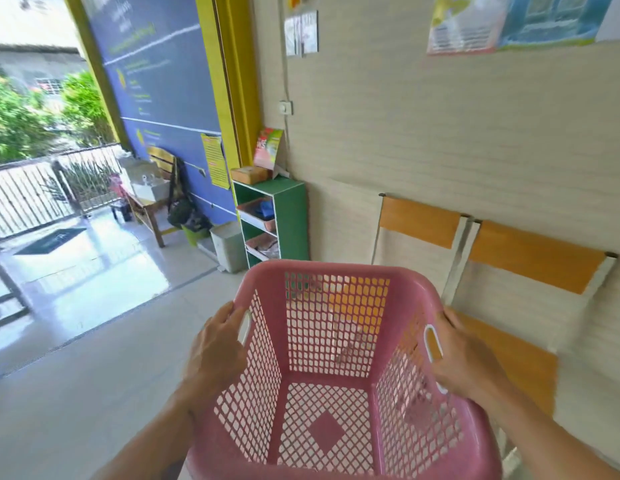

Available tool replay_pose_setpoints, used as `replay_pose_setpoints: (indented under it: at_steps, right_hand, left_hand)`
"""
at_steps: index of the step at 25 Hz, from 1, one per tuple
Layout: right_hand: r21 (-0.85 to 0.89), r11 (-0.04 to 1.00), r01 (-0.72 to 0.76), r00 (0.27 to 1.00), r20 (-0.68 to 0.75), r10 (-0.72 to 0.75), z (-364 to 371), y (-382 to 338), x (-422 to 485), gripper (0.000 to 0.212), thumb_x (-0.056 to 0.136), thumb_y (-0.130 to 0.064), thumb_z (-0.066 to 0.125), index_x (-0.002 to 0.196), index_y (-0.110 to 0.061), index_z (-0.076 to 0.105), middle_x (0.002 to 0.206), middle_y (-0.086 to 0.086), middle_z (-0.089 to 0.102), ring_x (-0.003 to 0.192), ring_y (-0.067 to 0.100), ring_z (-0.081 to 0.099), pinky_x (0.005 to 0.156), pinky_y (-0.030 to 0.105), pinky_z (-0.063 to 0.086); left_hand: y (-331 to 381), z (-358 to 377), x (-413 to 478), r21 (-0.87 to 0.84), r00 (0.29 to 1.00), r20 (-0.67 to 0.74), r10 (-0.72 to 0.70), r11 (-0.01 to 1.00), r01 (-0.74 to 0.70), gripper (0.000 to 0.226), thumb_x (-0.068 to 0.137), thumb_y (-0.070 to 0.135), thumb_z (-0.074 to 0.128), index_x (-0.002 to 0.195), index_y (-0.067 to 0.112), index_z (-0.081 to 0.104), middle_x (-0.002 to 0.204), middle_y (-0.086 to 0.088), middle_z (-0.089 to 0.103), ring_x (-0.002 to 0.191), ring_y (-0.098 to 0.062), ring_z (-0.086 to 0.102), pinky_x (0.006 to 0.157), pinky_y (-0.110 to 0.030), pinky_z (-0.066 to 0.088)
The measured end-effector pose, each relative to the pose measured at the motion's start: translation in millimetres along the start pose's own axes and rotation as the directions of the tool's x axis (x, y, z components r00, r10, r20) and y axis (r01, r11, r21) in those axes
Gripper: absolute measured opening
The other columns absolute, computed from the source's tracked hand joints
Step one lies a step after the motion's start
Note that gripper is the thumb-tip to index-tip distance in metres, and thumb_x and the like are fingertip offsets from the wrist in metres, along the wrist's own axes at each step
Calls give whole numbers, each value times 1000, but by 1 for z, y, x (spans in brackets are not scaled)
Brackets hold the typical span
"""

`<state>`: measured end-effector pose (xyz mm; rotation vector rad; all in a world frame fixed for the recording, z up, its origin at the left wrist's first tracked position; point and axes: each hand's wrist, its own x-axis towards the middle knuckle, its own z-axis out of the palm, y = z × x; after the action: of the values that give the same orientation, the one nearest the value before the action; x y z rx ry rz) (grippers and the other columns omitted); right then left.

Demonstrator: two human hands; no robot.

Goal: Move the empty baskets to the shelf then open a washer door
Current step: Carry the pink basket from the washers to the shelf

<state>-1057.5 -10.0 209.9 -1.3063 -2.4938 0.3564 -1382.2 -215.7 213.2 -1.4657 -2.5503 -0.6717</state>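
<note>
I hold an empty pink plastic laundry basket (336,271) with lattice walls in front of me, low in the head view. My left hand (216,348) grips its left side at the handle slot. My right hand (462,355) grips its right side by the other handle slot. A small green shelf unit (291,220) stands ahead against the wall, beyond the basket's far rim. Its compartments hold shallow trays with items. No washer is in view.
Two orange folding chairs (530,265) stand along the right wall, close to the basket. A white bin (228,245) sits left of the shelf. A wooden bench (152,202) and dark bags lie further left by the blue wall. A box (249,174) rests on the shelf top.
</note>
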Motion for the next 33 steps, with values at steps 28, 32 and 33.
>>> replay_pose_setpoints:
  at_steps: [28,32,33]
  right_hand:
    - [-112,901,-419,903,50,426,278,-162,538,100,71,-4,70,152,-10,13,155,8,19,118,29,53,41,12,27]
    - [-181,856,-484,862,68,502,332,-147,596,90,70,-3,70,146,-7,23,152,14,24,125,34,46,61,22,45]
    - [-193,840,-508,844,83,530,345,-145,609,87,70,-4,71,144,-7,25,152,16,23,127,36,44,65,27,50]
  left_hand:
    - [-315,225,589,-66,963,226,148,988,-137,72,74,-4,60,142,14,45,144,-7,45,120,-31,53,90,-44,52]
    - [-323,310,662,-63,924,330,192,981,-182,79,74,-5,60,146,18,37,140,-5,43,111,-28,55,83,-40,55]
    - [-324,331,678,-62,914,354,198,980,-189,77,75,-6,60,145,18,39,139,-4,44,112,-27,54,84,-38,54]
